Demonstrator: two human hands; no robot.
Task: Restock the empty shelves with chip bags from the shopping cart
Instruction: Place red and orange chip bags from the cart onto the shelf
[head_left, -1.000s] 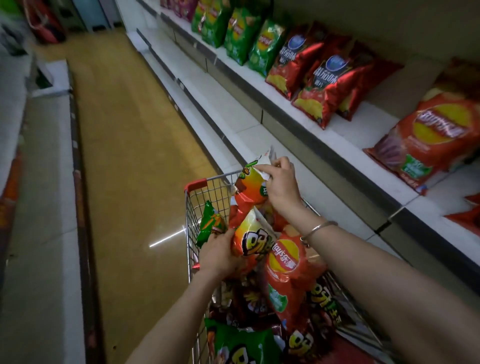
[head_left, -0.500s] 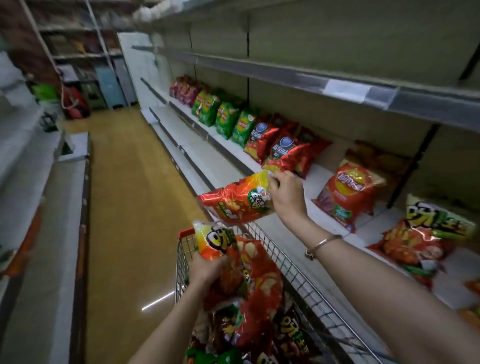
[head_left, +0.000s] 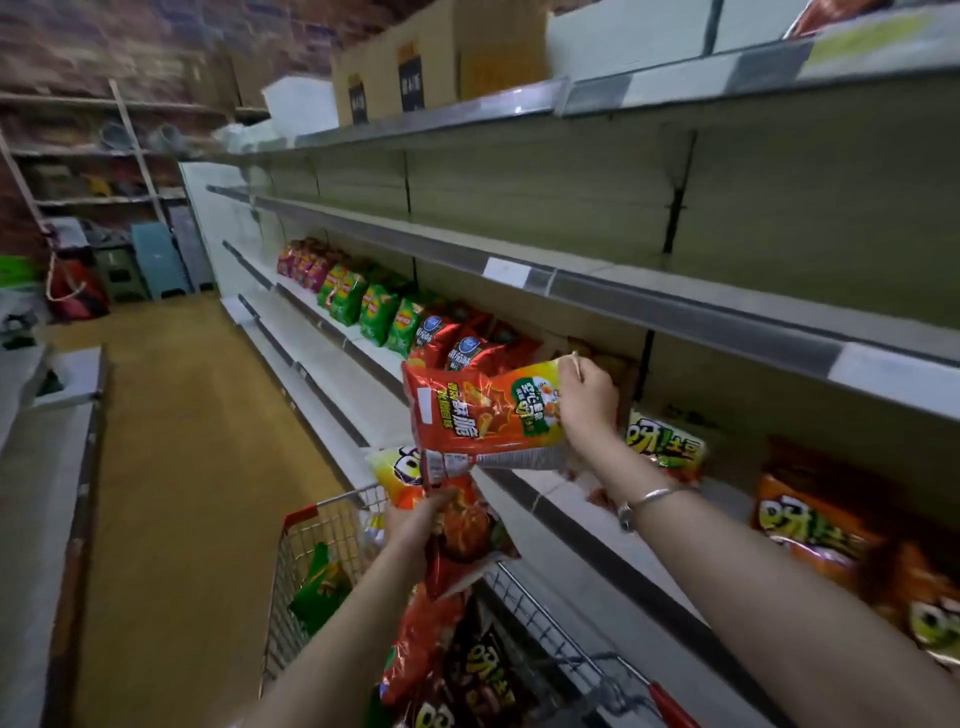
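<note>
My right hand (head_left: 587, 402) pinches the top edge of a red and orange chip bag (head_left: 483, 410), held sideways in the air in front of the stocked shelf (head_left: 524, 486). Lower down, my left hand (head_left: 415, 525) grips another red and yellow chip bag (head_left: 462, 525) above the shopping cart (head_left: 322, 525). The wire cart holds several more bags, red, dark and green. Green, red and orange chip bags (head_left: 384, 317) lean in a row on the shelf behind.
The upper shelves (head_left: 675, 301) on the right carry no bags; cardboard boxes (head_left: 415, 73) stand on top. Lower white shelves (head_left: 322, 379) run along the aisle. Brown floor (head_left: 197, 467) opens to the left of the cart, with another shelf unit (head_left: 47, 467) at far left.
Both hands rose out of the cart, each with a bag. My right hand carried its bag up and right toward the shelf. The view tilted up along the shelving.
</note>
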